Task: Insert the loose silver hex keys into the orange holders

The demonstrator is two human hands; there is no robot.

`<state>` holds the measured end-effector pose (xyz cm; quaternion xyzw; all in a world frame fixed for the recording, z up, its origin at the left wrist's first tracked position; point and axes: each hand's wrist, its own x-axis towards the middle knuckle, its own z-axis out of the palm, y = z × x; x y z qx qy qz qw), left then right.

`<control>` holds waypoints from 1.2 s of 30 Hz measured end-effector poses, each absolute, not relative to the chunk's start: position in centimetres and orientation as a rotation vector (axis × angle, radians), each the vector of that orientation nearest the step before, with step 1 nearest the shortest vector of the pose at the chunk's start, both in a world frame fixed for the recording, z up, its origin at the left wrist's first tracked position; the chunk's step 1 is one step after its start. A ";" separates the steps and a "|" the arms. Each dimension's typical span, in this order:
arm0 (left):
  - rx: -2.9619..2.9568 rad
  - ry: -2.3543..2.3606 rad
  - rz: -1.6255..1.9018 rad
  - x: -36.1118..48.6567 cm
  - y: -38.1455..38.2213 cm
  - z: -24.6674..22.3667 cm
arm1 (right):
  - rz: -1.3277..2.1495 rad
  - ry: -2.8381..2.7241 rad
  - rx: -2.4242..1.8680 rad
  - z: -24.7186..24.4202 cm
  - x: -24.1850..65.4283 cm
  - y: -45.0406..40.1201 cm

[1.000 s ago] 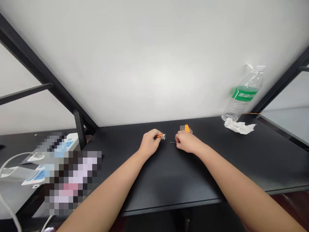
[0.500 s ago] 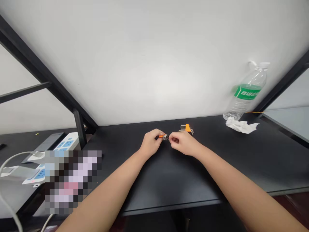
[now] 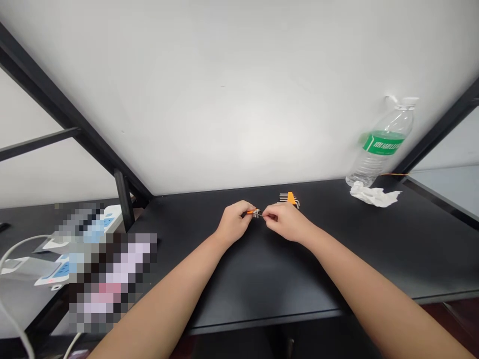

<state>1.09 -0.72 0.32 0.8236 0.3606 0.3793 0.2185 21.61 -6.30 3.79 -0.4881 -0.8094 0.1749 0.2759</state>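
My left hand point(image 3: 235, 221) is closed on an orange hex key holder point(image 3: 251, 212), with several short metal keys sticking out of its right side. Just to the right, my right hand point(image 3: 281, 219) pinches the end of a thin metal hex key point(image 3: 261, 215) that reaches to the holder. Behind my right hand, a second orange holder point(image 3: 291, 198) with several hex keys lies on the black table point(image 3: 269, 279). My right hand partly hides its lower edge.
A clear bottle point(image 3: 383, 142) with a green label stands at the back right against the wall, a crumpled white tissue point(image 3: 374, 195) before it. At the left are white power strips point(image 3: 62, 269), a cable point(image 3: 11, 314) and a black metal frame point(image 3: 123, 197).
My right hand has shifted very slightly to the right, and the thin key between the hands shows more clearly. My left hand has hardly moved.
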 end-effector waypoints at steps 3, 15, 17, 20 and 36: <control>2.266 0.985 1.062 1.1 -0.8 0.3 | 0.493 -2.169 -1.314 3.8 21.8 -6.3; 2.453 1.004 0.893 1.4 -1.3 0.9 | 0.154 -2.357 -1.413 4.0 22.1 -6.2; 2.450 0.997 0.879 1.6 -1.4 0.9 | 0.128 -2.407 -1.364 3.9 21.7 -6.2; 2.438 1.021 0.902 1.8 -1.4 0.9 | 0.047 -2.449 -1.325 3.7 20.8 -6.5; 2.571 1.139 0.749 0.4 0.3 0.5 | 0.120 -1.910 -2.090 4.1 28.7 -3.6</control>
